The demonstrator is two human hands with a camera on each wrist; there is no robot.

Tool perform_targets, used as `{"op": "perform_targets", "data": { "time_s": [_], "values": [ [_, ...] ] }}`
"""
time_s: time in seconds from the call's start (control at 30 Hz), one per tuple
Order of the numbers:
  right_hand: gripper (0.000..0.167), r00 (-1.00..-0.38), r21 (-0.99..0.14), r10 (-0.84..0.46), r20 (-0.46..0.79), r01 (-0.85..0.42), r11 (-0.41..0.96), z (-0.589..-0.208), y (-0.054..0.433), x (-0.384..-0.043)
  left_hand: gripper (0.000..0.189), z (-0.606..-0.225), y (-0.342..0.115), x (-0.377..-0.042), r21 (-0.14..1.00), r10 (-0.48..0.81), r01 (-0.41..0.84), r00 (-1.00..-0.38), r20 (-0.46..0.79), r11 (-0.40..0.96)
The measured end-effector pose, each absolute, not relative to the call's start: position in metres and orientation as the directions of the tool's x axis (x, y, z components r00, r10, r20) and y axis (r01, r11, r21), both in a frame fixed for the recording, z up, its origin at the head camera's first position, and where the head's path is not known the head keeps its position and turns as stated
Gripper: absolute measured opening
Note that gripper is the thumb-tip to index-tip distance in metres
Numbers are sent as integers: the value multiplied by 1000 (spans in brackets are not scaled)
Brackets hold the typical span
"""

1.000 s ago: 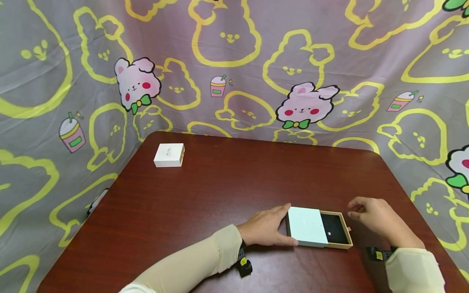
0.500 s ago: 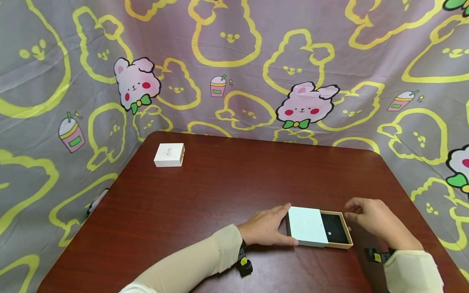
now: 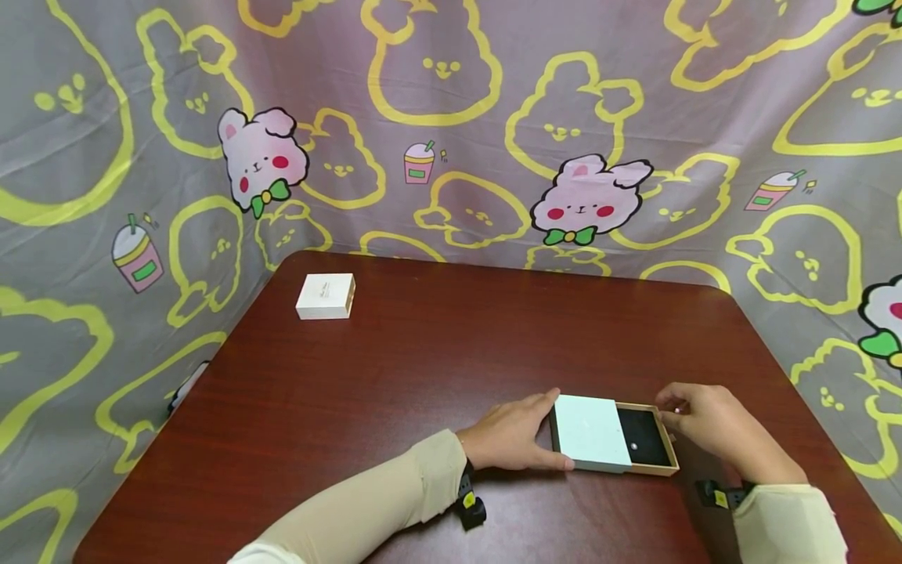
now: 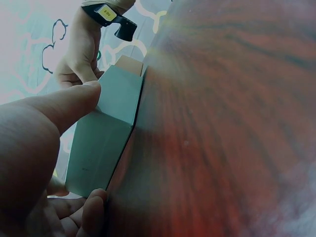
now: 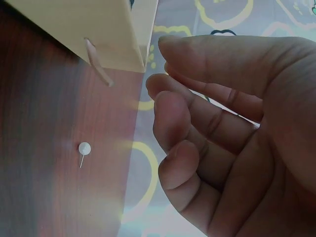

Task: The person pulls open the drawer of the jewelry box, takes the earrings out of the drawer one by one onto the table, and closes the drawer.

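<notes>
"Holding what?"
"Left hand [image 3: 510,435] grips the pale blue box [image 3: 592,431]; right hand's [image 3: 719,423] fingers [image 5: 173,118] curl loosely, nothing visibly held, near its part-open drawer [image 3: 651,471]."
"Pearl stud [image 5: 84,148]?"
"On the tabletop [image 3: 437,337], just outside the box's drawer. Firm left grip should stop the box slipping."

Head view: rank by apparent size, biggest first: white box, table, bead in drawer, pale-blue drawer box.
1. table
2. pale-blue drawer box
3. white box
4. white bead
White box sits farther back, which shrinks it.
</notes>
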State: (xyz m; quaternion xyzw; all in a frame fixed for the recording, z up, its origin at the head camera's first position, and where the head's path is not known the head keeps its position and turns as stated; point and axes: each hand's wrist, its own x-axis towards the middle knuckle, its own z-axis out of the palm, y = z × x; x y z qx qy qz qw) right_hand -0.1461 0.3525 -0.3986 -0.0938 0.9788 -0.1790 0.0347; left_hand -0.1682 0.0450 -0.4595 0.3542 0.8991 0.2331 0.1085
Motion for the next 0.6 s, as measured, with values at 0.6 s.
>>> {"op": "perform_targets", "data": {
  "time_s": [0.6],
  "values": [
    [14,-979,-366,-193,-66,-156,917,-399,343,-136,108,-460,46,-166,496,685,588,-728,-19,638]
  ]
}}
